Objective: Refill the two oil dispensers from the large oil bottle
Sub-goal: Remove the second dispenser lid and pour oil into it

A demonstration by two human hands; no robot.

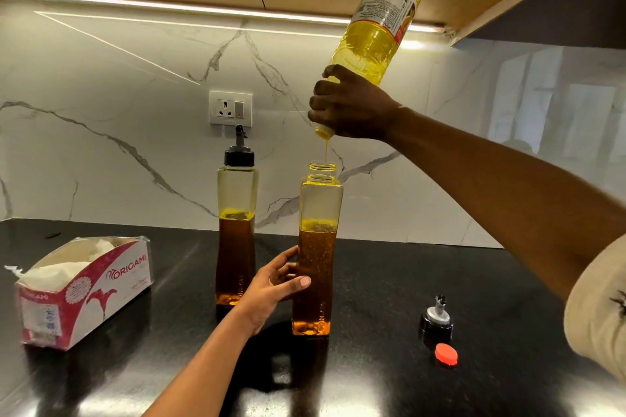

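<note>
- In the head view, we saw the right hand (pixel 352 108) raised high above the black surface (pixel 372 382). Its grip was closed round the neck end of the large oil bottle (pixel 382 20).
- The large oil bottle was tipped steeply, mouth down and base up toward the underside of the wall cabinet. It was mostly full of yellow oil.
- A thin stream of oil (pixel 326 151) fell from the bottle's mouth into the open neck of the uncapped dispenser (pixel 318 200), which stood upright on the surface directly below.
- The uncapped dispenser held bubbly amber oil to a little above half. The part above that was clear.
- The left hand (pixel 274 284) had its grip wrapped round the lower half of the uncapped dispenser, with the thumb across the near face and the fingers curled round its left side.
- The capped dispenser (pixel 237 193) stood upright just behind and to the left, black pourer top on, with oil to about mid-height. We could not tell whether the two dispensers touched.
- A loose pourer cap (pixel 436 318) stood on the surface well to the right of the uncapped dispenser. A small red cap (pixel 446 354) lay just in front of it.
- An opened ORIGAMI tissue box (pixel 88 291) sat at the left of the surface, with white tissue showing at its top.
- A wall socket (pixel 230 108) was set in the white marble backsplash (pixel 118 145), behind the capped dispenser.
</note>
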